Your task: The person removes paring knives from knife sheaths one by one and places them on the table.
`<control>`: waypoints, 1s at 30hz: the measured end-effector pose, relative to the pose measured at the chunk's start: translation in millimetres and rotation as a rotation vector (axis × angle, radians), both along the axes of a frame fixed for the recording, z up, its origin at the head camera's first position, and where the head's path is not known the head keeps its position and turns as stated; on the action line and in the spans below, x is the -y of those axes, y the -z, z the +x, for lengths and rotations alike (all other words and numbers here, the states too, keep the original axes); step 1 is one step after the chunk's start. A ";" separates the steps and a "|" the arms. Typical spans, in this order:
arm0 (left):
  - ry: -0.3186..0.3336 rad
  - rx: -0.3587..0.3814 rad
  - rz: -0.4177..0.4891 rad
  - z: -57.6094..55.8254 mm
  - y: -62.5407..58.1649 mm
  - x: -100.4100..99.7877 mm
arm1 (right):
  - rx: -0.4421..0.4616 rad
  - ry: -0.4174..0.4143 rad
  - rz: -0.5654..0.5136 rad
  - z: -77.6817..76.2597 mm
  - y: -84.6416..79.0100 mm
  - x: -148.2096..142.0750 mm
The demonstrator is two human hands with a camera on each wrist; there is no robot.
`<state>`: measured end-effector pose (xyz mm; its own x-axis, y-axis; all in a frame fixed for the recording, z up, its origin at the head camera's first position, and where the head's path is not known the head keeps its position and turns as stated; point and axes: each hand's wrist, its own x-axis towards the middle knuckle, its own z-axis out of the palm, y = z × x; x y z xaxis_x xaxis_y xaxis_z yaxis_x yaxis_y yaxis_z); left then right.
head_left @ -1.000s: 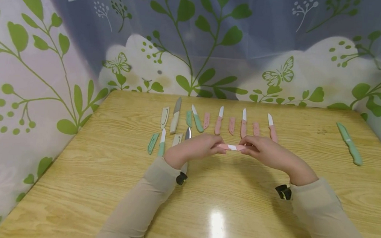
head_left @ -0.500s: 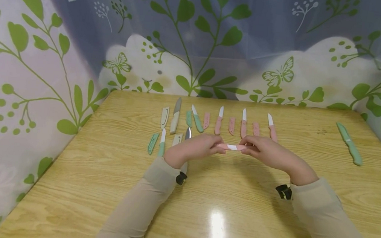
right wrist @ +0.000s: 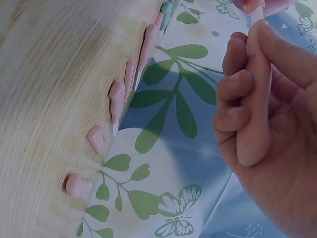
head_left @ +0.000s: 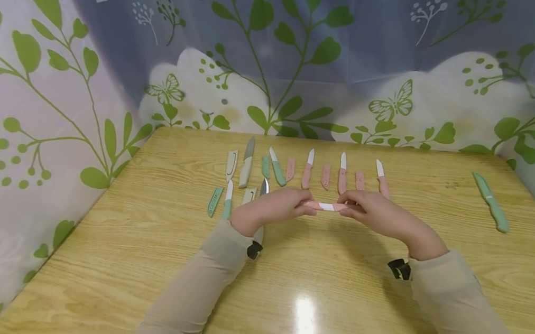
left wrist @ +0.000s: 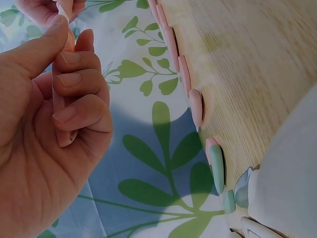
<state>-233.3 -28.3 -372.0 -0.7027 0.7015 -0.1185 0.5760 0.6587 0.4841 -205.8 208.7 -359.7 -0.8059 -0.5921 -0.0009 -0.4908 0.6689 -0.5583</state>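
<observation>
Above the table, my left hand grips a pink knife sheath, with a small hole near its end. My right hand grips the pink handle of a small knife. Between the two hands a short stretch of white blade is visible, lying level. The blade's tip side is hidden by the sheath and left fingers; I cannot tell how deep it sits. Behind the right hand lies a pink-handled knife, its handle end partly covered. Under the left wrist, a knife with a pointed metal blade is partly hidden.
Along the back of the wooden table lie several bare knives and sheaths, including a beige knife, a green knife and a pink sheath. A green sheathed knife lies far right. A patterned curtain stands behind.
</observation>
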 end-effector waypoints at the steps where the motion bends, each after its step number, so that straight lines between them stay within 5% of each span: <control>1: -0.001 0.001 0.000 -0.2 0.2 0.1 | 0.003 0.002 -0.002 0.2 -0.2 0.0; 30: -0.001 -0.016 -0.008 -2.9 1.1 1.4 | 0.016 0.015 0.004 0.3 -2.7 -3.8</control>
<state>-236.2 -29.7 -373.1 -0.7055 0.6998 -0.1125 0.5829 0.6631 0.4695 -205.4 212.5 -357.0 -0.8145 -0.5799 -0.0167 -0.4715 0.6785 -0.5634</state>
